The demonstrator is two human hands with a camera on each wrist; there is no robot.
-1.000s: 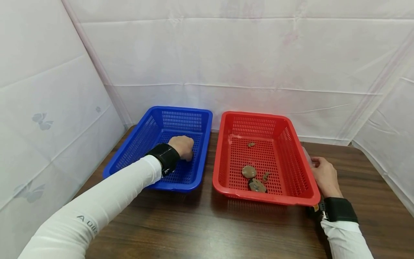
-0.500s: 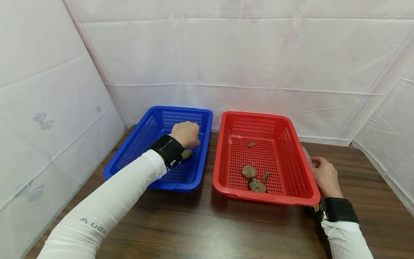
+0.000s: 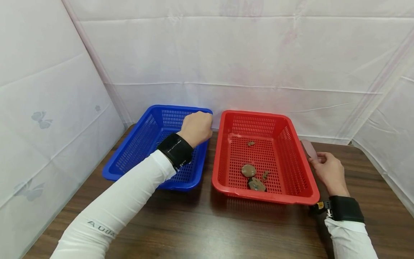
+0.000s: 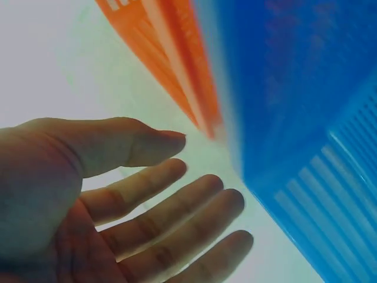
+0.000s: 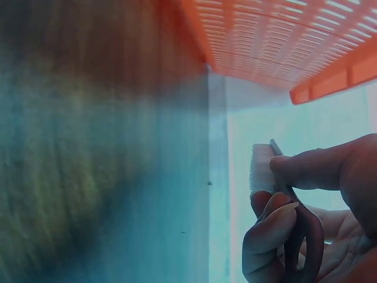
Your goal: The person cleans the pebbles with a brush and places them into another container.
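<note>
Over the right rim of the blue basket (image 3: pixel 204 154) hovers my left hand (image 3: pixel 196 128). The left wrist view has its fingers (image 4: pixel 171 247) loosely spread with nothing between them. My right hand (image 3: pixel 331 173) is just right of the red basket (image 3: pixel 266 197), gripping a brush with a looped dark handle (image 5: pixel 311 250). Pale bristles (image 5: pixel 263 168) show in the right wrist view; the brush's pinkish back (image 3: pixel 309 149) shows in the head view. In the red basket lie a round brown disc (image 3: pixel 248 170) and an irregular brown piece (image 3: pixel 257 184).
Two small brown pieces, one nearer (image 3: pixel 265 175) and one farther (image 3: pixel 251 143), also lie in the red basket. Both baskets stand on a dark wooden table (image 3: pixel 207 230). White sheeting (image 3: pixel 207 54) hangs behind and at the sides.
My left hand has risen from inside the blue basket and moved right and away to its rim. My right hand has shifted slightly right with the brush, showing more of it.
</note>
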